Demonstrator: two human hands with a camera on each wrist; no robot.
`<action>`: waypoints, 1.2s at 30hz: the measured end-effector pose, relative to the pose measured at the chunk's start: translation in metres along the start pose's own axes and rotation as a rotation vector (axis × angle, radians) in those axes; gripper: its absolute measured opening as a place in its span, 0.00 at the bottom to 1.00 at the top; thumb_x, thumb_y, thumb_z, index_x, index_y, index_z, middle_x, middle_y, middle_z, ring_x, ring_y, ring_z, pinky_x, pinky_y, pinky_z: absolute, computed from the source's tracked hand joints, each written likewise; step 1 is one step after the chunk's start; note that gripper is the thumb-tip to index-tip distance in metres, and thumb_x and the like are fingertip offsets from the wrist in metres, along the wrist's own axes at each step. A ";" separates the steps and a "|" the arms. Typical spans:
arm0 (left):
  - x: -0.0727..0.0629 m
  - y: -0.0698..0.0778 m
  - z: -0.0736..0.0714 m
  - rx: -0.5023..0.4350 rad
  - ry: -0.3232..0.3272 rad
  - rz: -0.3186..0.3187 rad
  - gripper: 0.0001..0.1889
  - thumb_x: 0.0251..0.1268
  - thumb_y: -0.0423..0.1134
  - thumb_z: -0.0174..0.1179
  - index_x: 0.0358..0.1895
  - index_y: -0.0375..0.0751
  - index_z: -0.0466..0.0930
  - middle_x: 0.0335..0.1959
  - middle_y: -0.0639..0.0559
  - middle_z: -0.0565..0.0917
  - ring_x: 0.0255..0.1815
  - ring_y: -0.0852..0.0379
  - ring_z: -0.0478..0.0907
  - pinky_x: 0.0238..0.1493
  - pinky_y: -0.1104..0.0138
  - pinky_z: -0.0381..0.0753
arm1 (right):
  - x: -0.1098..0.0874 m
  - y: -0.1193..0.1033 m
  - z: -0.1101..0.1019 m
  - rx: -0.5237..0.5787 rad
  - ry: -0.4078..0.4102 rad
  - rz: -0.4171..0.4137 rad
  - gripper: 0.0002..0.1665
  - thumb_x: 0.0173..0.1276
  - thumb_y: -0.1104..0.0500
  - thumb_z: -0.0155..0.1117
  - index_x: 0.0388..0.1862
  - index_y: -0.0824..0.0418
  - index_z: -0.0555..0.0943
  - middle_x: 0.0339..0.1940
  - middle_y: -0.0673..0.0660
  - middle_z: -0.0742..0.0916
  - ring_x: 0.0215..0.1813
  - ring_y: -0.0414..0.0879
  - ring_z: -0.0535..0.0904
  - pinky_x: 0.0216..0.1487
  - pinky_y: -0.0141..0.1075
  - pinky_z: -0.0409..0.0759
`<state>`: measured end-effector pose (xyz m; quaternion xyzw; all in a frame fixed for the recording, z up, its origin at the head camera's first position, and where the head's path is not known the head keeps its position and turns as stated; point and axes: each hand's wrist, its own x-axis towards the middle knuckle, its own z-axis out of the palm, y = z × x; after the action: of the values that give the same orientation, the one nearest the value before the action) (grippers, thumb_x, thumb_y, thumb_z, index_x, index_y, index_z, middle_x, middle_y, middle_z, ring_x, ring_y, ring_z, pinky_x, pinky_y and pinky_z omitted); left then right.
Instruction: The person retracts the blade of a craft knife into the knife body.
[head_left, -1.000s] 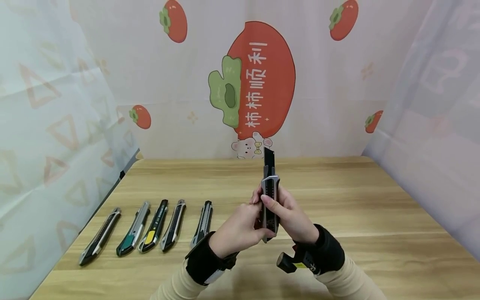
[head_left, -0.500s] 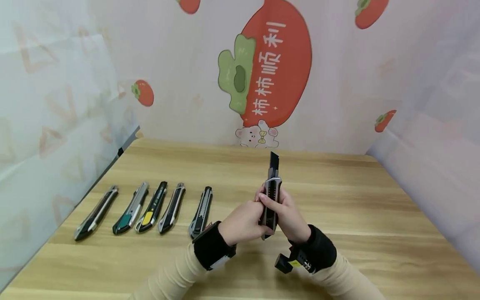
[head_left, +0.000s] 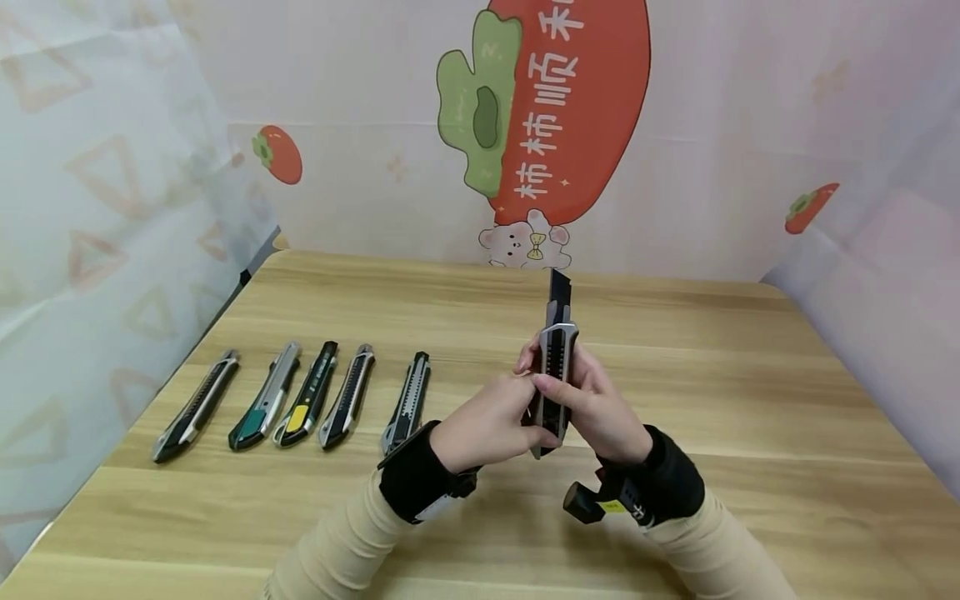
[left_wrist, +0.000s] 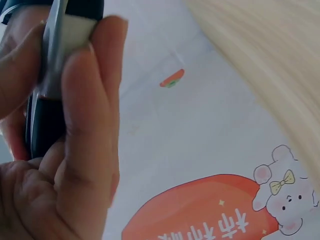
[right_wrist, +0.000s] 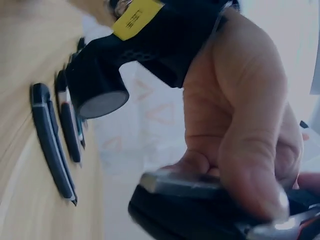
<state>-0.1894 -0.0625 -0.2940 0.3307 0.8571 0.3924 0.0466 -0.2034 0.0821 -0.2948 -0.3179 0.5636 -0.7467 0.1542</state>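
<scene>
Both hands grip one grey and black utility knife point(head_left: 557, 358) above the table, its dark blade point(head_left: 559, 292) sticking out at the top, pointing away from me. The left hand point(head_left: 483, 423) holds the lower part of the handle, thumb near the butt end. From the other side the right hand point(head_left: 606, 410) wraps the handle, its thumb laid across the front. In the left wrist view, fingers point(left_wrist: 85, 115) curl about the silver and black handle point(left_wrist: 55, 65). Close up in the right wrist view, the right thumb point(right_wrist: 255, 170) presses on the knife; the blade is out of that view.
Several other utility knives lie side by side on the wooden table point(head_left: 712, 500) at the left: one with a teal patch point(head_left: 255, 421), one with a yellow patch point(head_left: 298, 417), and the nearest point(head_left: 408, 400) close to the left wrist. Printed cloth point(head_left: 675, 167) walls the back and sides.
The head view has tipped down, so the backdrop and the table's back edge sit higher. The hands and the knife appear slightly further right, their grip much the same and the blade still out.
</scene>
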 end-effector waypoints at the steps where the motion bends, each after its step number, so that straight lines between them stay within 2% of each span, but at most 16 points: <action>1: -0.001 0.001 -0.001 -0.009 -0.006 0.003 0.20 0.45 0.36 0.64 0.44 0.39 0.71 0.34 0.53 0.77 0.29 0.65 0.72 0.32 0.77 0.73 | 0.000 0.000 0.000 -0.004 -0.010 -0.008 0.15 0.62 0.75 0.40 0.47 0.64 0.62 0.41 0.54 0.73 0.45 0.45 0.68 0.48 0.31 0.68; 4: -0.002 0.003 -0.004 -0.021 -0.004 0.004 0.17 0.44 0.37 0.64 0.40 0.39 0.73 0.31 0.54 0.78 0.28 0.65 0.72 0.31 0.77 0.73 | 0.000 -0.003 0.001 -0.029 -0.032 -0.044 0.17 0.61 0.75 0.42 0.48 0.63 0.62 0.44 0.54 0.72 0.48 0.45 0.67 0.51 0.31 0.66; 8: -0.004 0.009 -0.007 -0.030 0.039 0.020 0.16 0.45 0.38 0.64 0.39 0.41 0.72 0.28 0.53 0.78 0.25 0.64 0.72 0.27 0.77 0.72 | -0.002 -0.009 0.003 -0.054 0.001 -0.065 0.17 0.62 0.72 0.44 0.50 0.62 0.62 0.46 0.55 0.73 0.51 0.46 0.67 0.51 0.32 0.68; 10: -0.006 0.012 -0.008 -0.048 0.078 0.039 0.19 0.45 0.37 0.64 0.43 0.40 0.71 0.31 0.52 0.79 0.26 0.64 0.73 0.27 0.78 0.73 | -0.003 -0.012 0.004 -0.047 0.017 -0.011 0.16 0.66 0.67 0.42 0.53 0.63 0.61 0.47 0.54 0.73 0.51 0.45 0.68 0.50 0.32 0.69; 12: -0.009 0.014 -0.010 -0.067 0.123 0.053 0.21 0.45 0.36 0.63 0.45 0.39 0.69 0.33 0.51 0.79 0.28 0.64 0.75 0.28 0.78 0.74 | -0.004 -0.012 0.006 -0.036 0.002 0.092 0.19 0.69 0.58 0.37 0.57 0.63 0.58 0.46 0.53 0.74 0.48 0.43 0.70 0.48 0.33 0.69; 15: -0.013 0.016 -0.014 -0.072 0.182 0.062 0.20 0.46 0.34 0.63 0.45 0.37 0.69 0.33 0.49 0.79 0.27 0.64 0.76 0.27 0.77 0.74 | -0.005 -0.011 0.009 -0.008 -0.057 0.248 0.28 0.70 0.47 0.28 0.62 0.62 0.50 0.43 0.53 0.74 0.42 0.40 0.74 0.45 0.37 0.75; 17: -0.014 0.015 -0.016 -0.062 0.204 0.060 0.17 0.45 0.34 0.63 0.40 0.37 0.70 0.30 0.49 0.80 0.25 0.64 0.77 0.25 0.77 0.74 | -0.005 -0.009 0.011 0.012 -0.085 0.304 0.29 0.69 0.44 0.26 0.60 0.63 0.51 0.39 0.52 0.74 0.37 0.40 0.75 0.39 0.41 0.78; 19: -0.015 0.015 -0.018 -0.052 0.203 0.057 0.16 0.44 0.34 0.64 0.38 0.37 0.70 0.28 0.50 0.81 0.24 0.65 0.76 0.24 0.77 0.74 | -0.004 -0.007 0.012 0.041 -0.093 0.310 0.27 0.69 0.45 0.28 0.55 0.64 0.55 0.36 0.53 0.76 0.33 0.41 0.77 0.34 0.44 0.79; 22: -0.015 0.014 -0.020 -0.041 0.188 0.044 0.16 0.42 0.34 0.65 0.36 0.38 0.71 0.26 0.51 0.81 0.23 0.67 0.75 0.24 0.77 0.73 | -0.004 -0.005 0.013 0.064 -0.096 0.290 0.20 0.70 0.49 0.32 0.47 0.65 0.60 0.32 0.52 0.77 0.30 0.41 0.75 0.30 0.39 0.78; 27: -0.014 0.015 -0.022 -0.023 0.142 -0.005 0.17 0.40 0.36 0.66 0.35 0.40 0.71 0.25 0.53 0.80 0.21 0.68 0.73 0.24 0.76 0.73 | -0.008 -0.003 0.015 0.073 -0.107 0.257 0.13 0.68 0.56 0.39 0.46 0.62 0.61 0.31 0.51 0.76 0.29 0.41 0.73 0.31 0.35 0.76; 29: -0.014 0.015 -0.021 0.004 0.143 -0.028 0.17 0.39 0.39 0.67 0.33 0.41 0.70 0.24 0.55 0.79 0.21 0.67 0.72 0.24 0.76 0.72 | -0.009 -0.001 0.016 0.069 -0.107 0.246 0.11 0.68 0.58 0.41 0.47 0.61 0.60 0.32 0.51 0.76 0.29 0.41 0.73 0.32 0.35 0.76; 32: -0.012 0.015 -0.017 0.079 0.186 -0.077 0.19 0.37 0.43 0.68 0.32 0.43 0.70 0.21 0.57 0.76 0.20 0.66 0.70 0.22 0.75 0.70 | -0.009 0.003 0.016 0.065 -0.093 0.242 0.13 0.67 0.62 0.42 0.49 0.61 0.59 0.34 0.52 0.76 0.32 0.41 0.74 0.35 0.35 0.76; 36: -0.010 0.015 -0.006 0.184 0.298 -0.107 0.24 0.36 0.44 0.67 0.36 0.39 0.65 0.17 0.56 0.73 0.16 0.64 0.68 0.15 0.76 0.66 | -0.009 0.007 0.014 0.046 -0.053 0.287 0.21 0.66 0.60 0.44 0.55 0.63 0.55 0.39 0.49 0.76 0.39 0.39 0.74 0.43 0.32 0.73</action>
<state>-0.1755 -0.0651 -0.2811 0.2256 0.9030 0.3541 -0.0906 -0.1885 0.0750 -0.3019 -0.2500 0.5818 -0.7209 0.2815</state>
